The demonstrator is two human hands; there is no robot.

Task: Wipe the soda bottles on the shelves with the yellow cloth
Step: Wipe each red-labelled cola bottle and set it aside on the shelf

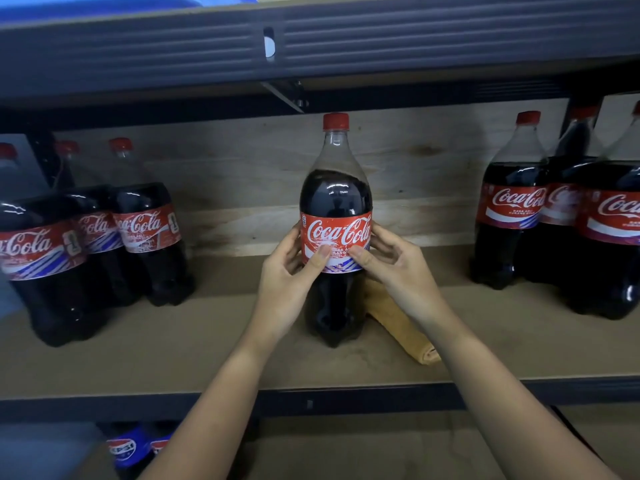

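While each hand point(287, 271) point(391, 265) grips the centre bottle point(335, 209), bottle clusters point(104, 237) point(554, 216) flank it — yellow cloth point(398, 323) alongside.

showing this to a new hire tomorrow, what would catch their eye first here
First, the lone Coca-Cola bottle standing upright mid-shelf, with the left hand and right hand gripping its red label from either side. Next, the yellow cloth lying rolled on the shelf board just right of that bottle, under the right wrist, held by neither hand. Then the clusters of matching bottles: the left group and the right group.
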